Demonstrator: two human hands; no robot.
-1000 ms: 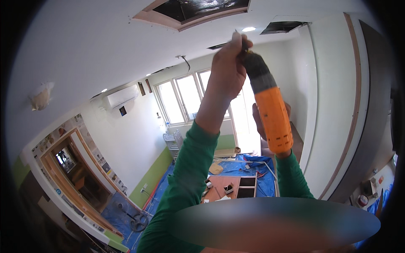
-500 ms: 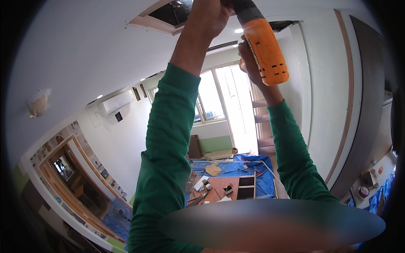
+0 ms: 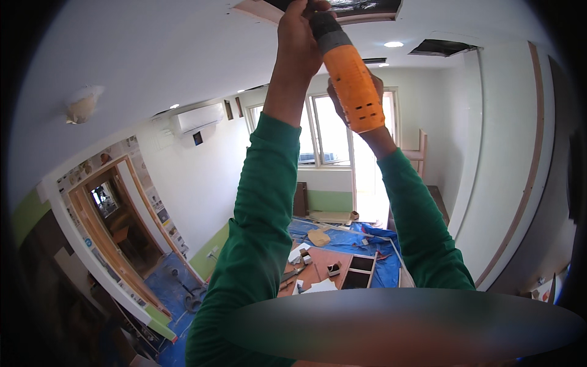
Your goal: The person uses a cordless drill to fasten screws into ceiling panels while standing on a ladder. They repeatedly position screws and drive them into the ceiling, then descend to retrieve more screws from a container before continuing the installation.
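An orange and black power drill (image 3: 353, 85) is raised toward the ceiling, its dark front end pointing up at the near edge of a framed ceiling opening (image 3: 367, 18). My right hand (image 3: 376, 85) is wrapped round its handle, mostly hidden behind the orange body. Beside the drill's front end, my left hand (image 3: 299, 40) is closed, fingertips up at the wood-edged frame. Whatever those fingers pinch is too small and too near the picture's top edge to make out. Both arms reach up in green sleeves.
Below lies a reddish-brown board (image 3: 312, 272) with small open boxes and tools on it. Blue sheeting (image 3: 386, 263) covers the floor around. A second ceiling opening (image 3: 441, 48) is at right, an air conditioner (image 3: 199, 117) on the left wall, a wood-framed doorway (image 3: 116, 214) further left.
The view has turned, so the room appears shifted to the right. Both hands and the drill have moved left relative to the ceiling opening, and the drill stands slightly lower in view.
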